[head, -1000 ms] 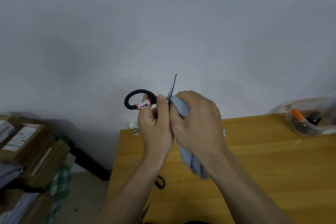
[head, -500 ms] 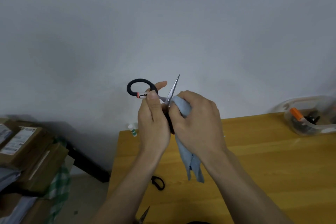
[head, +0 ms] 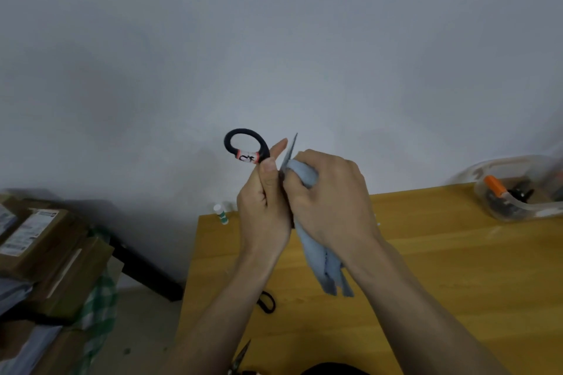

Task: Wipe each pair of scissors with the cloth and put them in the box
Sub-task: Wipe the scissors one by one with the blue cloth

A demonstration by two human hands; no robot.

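Both hands raised above the counter point(head: 457, 253), working one pair of scissors point(head: 248, 146) with the cloth point(head: 304, 175).

I see my left hand point(head: 263, 207) gripping the black-handled scissors, one taped loop sticking up above its thumb and a blade rising between the two hands. My right hand point(head: 330, 198) is curled round the grey-blue cloth, pressed against that blade, the cloth's tail hanging below the wrist. Far right of my right hand sits the clear box point(head: 518, 210). Under my left forearm lies another scissors handle point(head: 268, 301), and a blade tip point(head: 243, 353) shows nearer me.
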